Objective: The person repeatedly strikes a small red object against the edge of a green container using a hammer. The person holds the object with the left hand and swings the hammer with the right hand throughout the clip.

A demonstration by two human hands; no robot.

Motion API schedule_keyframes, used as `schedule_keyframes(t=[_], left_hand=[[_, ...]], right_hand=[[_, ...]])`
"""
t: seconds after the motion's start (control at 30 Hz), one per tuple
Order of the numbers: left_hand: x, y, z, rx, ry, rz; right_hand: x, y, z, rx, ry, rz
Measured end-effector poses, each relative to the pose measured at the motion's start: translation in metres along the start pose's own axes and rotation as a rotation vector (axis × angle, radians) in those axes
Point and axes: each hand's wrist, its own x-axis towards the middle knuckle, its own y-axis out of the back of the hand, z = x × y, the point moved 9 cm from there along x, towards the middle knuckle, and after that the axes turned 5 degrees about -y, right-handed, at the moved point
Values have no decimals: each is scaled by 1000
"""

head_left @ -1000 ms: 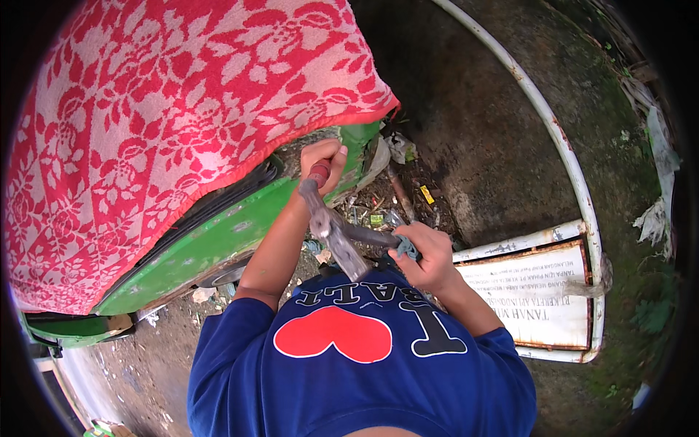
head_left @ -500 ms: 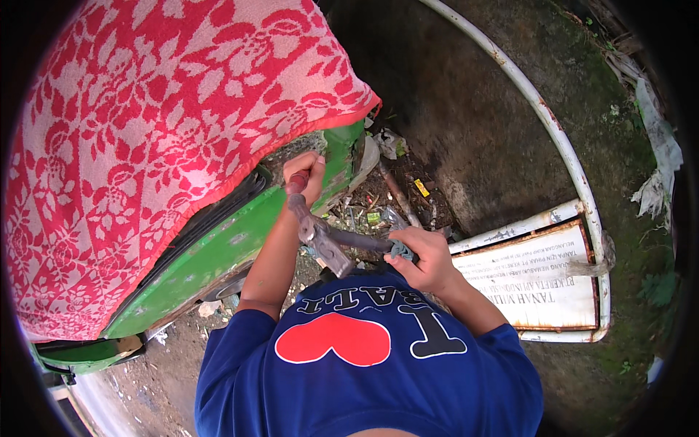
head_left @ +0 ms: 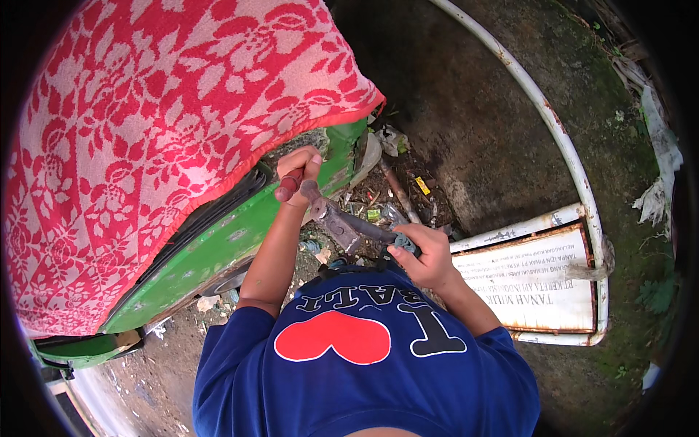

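Observation:
My left hand [head_left: 297,166] is closed round a tool with a red handle [head_left: 288,186]. The handle's rounded end sticks out of the fist, while its working end is hidden by the hand and the green panel. My right hand [head_left: 426,255] grips a worn metal hammer [head_left: 337,223] by its teal-wrapped grip. The hammer's rusty round face lies close beside my left wrist and the red handle. Whether they touch I cannot tell. My left hand is at the edge of a scratched green vehicle body [head_left: 218,255], partly draped with a red and pink floral cloth [head_left: 175,138].
On the right, a white pipe frame [head_left: 546,109] curves round, with a rusty-edged white sign [head_left: 531,284] attached. Litter, including a yellow wrapper [head_left: 422,185], lies on the ground beside a rusty rod [head_left: 399,191]. A torn plastic sheet [head_left: 659,153] hangs at far right.
The hammer head has shifted from below the red handle's end to its right. The red handle has tilted, its end now pointing more to the left. Both hands keep their grip.

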Motion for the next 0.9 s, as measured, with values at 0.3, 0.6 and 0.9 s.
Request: schedule_keyframes(t=[0.3, 0.6, 0.9], left_hand=[[7, -5, 3, 71, -5, -33], [3, -15, 5, 217, -6, -55], [6, -18, 21, 80, -136, -28]], right_hand=[[-1, 0, 8, 6, -75, -17], [-2, 1, 0, -17, -10, -32], [2, 2, -11, 22, 86, -8]])
